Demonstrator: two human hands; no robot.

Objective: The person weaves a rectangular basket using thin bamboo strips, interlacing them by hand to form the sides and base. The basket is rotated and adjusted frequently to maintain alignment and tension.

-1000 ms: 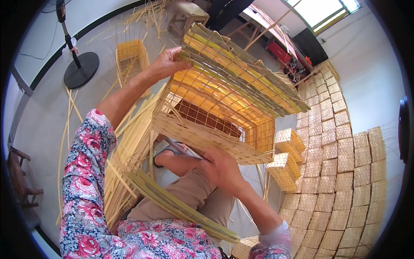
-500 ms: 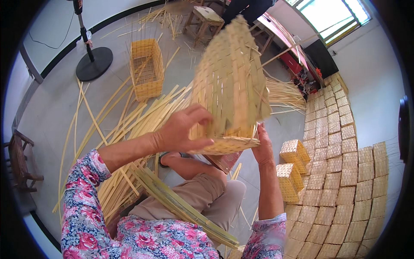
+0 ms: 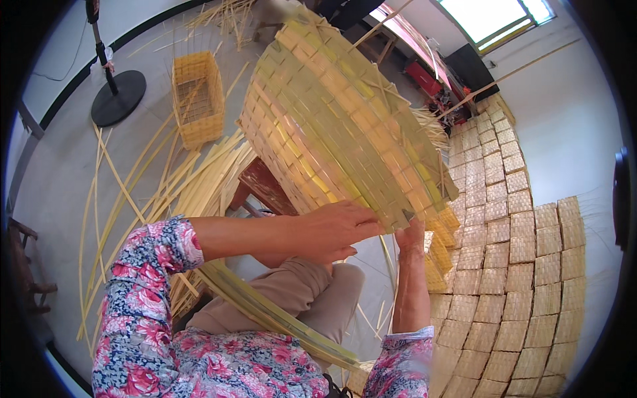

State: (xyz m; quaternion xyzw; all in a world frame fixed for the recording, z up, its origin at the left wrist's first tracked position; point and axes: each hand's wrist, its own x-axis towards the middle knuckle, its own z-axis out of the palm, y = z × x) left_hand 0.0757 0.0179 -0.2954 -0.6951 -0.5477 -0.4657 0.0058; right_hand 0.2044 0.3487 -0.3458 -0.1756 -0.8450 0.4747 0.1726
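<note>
A large woven bamboo basket (image 3: pixel 338 126) is lifted in front of me, tilted so that its woven bottom and one side face the camera. My left hand (image 3: pixel 335 229) grips its lower edge with the fingers curled over the weave. My right hand (image 3: pixel 411 235) holds the same lower edge from underneath, further right; its fingers are partly hidden behind the basket. A bundle of long green-yellow bamboo strips (image 3: pixel 279 315) lies across my lap.
Loose bamboo strips (image 3: pixel 166 179) fan out over the grey floor at left. A small woven basket (image 3: pixel 197 106) stands behind them, near a round black stand base (image 3: pixel 118 98). Stacks of several finished woven baskets (image 3: pixel 517 265) fill the right side. A dark wooden stool (image 3: pixel 262 186) sits under the lifted basket.
The basket has been turned from open-side-up to bottom toward the camera and raised. My left hand moved from its far rim down to the near lower edge; my right hand shifted right.
</note>
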